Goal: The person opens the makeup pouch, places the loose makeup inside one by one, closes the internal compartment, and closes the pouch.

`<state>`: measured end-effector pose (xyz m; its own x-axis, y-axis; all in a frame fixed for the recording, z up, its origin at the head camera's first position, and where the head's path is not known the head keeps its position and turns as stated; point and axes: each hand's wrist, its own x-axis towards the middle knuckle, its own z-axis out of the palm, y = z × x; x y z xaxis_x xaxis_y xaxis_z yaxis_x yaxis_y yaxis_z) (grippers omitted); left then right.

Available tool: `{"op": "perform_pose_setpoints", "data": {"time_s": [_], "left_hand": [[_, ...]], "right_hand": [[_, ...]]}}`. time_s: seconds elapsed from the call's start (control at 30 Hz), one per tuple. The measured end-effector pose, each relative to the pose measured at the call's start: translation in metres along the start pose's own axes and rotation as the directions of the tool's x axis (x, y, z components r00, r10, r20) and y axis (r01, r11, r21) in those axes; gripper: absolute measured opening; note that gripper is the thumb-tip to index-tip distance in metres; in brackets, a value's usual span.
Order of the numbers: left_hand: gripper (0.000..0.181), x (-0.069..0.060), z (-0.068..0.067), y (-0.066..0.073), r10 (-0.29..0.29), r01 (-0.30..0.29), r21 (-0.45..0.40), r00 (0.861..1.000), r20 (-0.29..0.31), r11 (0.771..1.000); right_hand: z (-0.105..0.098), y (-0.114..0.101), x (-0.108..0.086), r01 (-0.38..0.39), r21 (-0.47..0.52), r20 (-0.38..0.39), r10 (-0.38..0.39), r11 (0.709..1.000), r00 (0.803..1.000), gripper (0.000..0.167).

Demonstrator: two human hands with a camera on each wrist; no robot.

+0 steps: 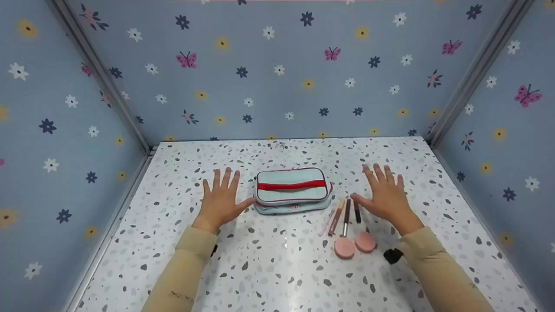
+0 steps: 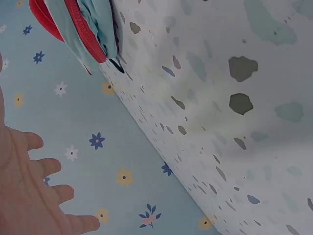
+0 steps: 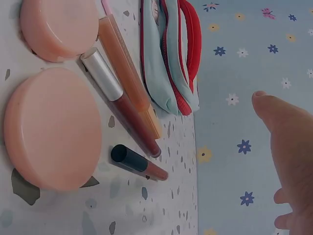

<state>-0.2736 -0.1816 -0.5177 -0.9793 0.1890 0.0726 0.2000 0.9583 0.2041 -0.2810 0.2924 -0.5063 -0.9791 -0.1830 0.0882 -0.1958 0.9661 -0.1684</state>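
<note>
A light blue zip bag (image 1: 291, 195) with a red strap and red piping lies in the middle of the table. To its left is my left hand (image 1: 219, 203), fingers spread, thumb tip close to the bag's edge. My right hand (image 1: 388, 199) is spread out on the other side, its thumb by the dark-capped tube (image 1: 357, 212). Beside that tube lie a tube with a silver end (image 1: 347, 216), a brownish tube with a tan end (image 1: 336, 219) and a thin pink stick (image 1: 327, 222). Two round pink compacts (image 1: 344, 248) sit nearer the front. Both hands hold nothing.
The speckled white table (image 1: 269, 268) is enclosed by blue flowered panels (image 1: 277, 69) at the back and both sides. Metal posts (image 1: 477, 69) stand at the corners. A small black object (image 1: 393, 255) shows beside the right sleeve.
</note>
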Motion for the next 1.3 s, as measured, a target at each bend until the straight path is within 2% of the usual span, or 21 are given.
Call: {"op": "perform_pose_setpoints", "data": {"time_s": [0.17,0.27,0.53,0.67,0.87,1.03,1.3], "left_hand": [[0.104,0.004,0.001,0.009,0.009,-0.008,-0.028,1.000,0.030,1.000],[0.105,0.007,0.003,0.014,0.015,-0.013,-0.038,0.999,0.038,0.999],[0.104,0.009,0.011,0.030,0.071,-0.070,-0.057,0.997,0.016,0.996],[0.101,0.011,0.013,0.035,0.097,-0.098,-0.068,0.995,-0.009,0.993],[0.093,0.013,0.016,0.038,0.185,-0.187,-0.101,0.982,-0.026,0.977],[0.091,0.017,0.018,0.041,0.257,-0.259,-0.070,0.966,-0.043,0.963],[0.090,0.027,0.019,0.048,0.279,-0.278,-0.125,0.960,-0.008,0.952]], "right_hand": [[0.003,-0.007,0.004,0.040,0.005,-0.004,-0.040,0.999,0.999,0.102],[0.007,-0.011,0.006,0.066,0.047,-0.001,-0.066,0.997,0.998,0.103],[0.017,-0.018,0.006,0.145,0.144,-0.017,-0.144,0.979,0.989,0.103],[0.019,-0.021,0.008,0.159,0.181,-0.027,-0.157,0.971,0.987,0.100],[0.019,-0.027,0.013,0.141,0.274,0.011,-0.150,0.951,0.989,0.102],[0.022,-0.031,0.016,0.117,0.384,0.042,-0.144,0.916,0.989,0.102],[0.028,-0.036,0.024,0.037,0.482,0.107,-0.100,0.875,0.989,0.102]]}}
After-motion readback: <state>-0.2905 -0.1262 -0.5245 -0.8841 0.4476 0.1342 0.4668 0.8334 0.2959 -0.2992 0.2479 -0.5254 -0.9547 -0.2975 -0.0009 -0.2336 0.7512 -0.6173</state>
